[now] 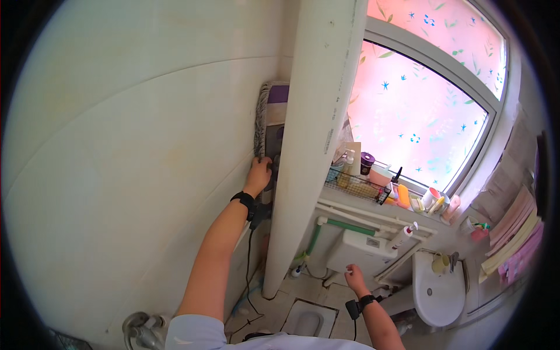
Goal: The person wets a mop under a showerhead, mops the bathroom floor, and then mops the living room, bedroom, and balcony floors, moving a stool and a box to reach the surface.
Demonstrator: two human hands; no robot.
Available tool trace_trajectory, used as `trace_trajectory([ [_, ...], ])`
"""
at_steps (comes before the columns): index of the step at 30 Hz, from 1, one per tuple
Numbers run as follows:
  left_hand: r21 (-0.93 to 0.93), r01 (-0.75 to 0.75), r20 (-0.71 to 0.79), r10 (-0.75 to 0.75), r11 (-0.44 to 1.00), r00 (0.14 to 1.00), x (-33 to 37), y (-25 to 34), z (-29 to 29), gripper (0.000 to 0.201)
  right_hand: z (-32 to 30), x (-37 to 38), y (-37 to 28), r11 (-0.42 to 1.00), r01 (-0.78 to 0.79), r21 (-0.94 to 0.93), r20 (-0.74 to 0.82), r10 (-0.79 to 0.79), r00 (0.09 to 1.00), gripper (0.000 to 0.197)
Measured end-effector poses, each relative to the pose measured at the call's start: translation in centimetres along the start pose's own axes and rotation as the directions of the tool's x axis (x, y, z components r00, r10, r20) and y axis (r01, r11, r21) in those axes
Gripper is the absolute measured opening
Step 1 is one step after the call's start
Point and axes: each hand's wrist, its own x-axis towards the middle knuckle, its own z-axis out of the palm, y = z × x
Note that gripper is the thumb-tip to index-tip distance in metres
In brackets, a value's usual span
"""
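Note:
My left hand (pixel 258 177) reaches up to a flat mop (pixel 277 111) that stands head-up in the gap between the tiled wall and a thick white pipe. The mop head has a grey fringe and a purple band. My fingers are closed at its lower end, and the pipe hides part of the mop. Lower and to the right, my right hand (pixel 355 280) hangs in front of the white toilet cistern (pixel 356 248). It holds nothing, and its fingers are loosely bent and a little apart.
The tall white pipe (pixel 309 146) rises beside my left arm. A wire basket (pixel 359 185) and several bottles line the sill under a flowered window (pixel 420 111). At right are a washbasin (pixel 437 300) and hanging towels (pixel 516 233). A squat toilet (pixel 309 321) lies in the floor.

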Motion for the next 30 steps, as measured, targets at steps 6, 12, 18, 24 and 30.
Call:
trace_trajectory([
  [6,0.116,0.075,-0.214,-0.048,0.99,0.976,1.7,-2.6,0.4,0.023,1.4,-0.2,1.0,0.999,0.018,-0.049,0.041,-0.016,0.999,0.03],
  [12,0.318,-0.064,-0.205,0.135,0.946,0.969,-1.9,2.3,-1.6,0.011,1.2,-0.9,-0.1,0.999,-0.022,-0.034,0.044,0.023,0.999,0.026],
  [18,0.089,-0.085,-0.358,0.112,0.992,0.927,-6.4,2.9,-3.6,0.014,3.2,1.0,-7.5,0.982,0.165,0.088,0.18,-0.178,0.967,0.029],
  [24,-0.244,-0.053,-0.47,-0.07,0.968,0.88,-12.6,3.7,-5.7,0.016,6.8,-0.6,-16.7,0.902,0.388,0.189,0.424,-0.432,0.796,0.032],
  [30,-0.024,-0.033,-0.604,0.012,0.999,0.797,-18.8,5.4,-8.9,0.022,11.9,-1.9,-23.1,0.801,0.518,0.3,0.423,-0.598,0.68,0.055],
])
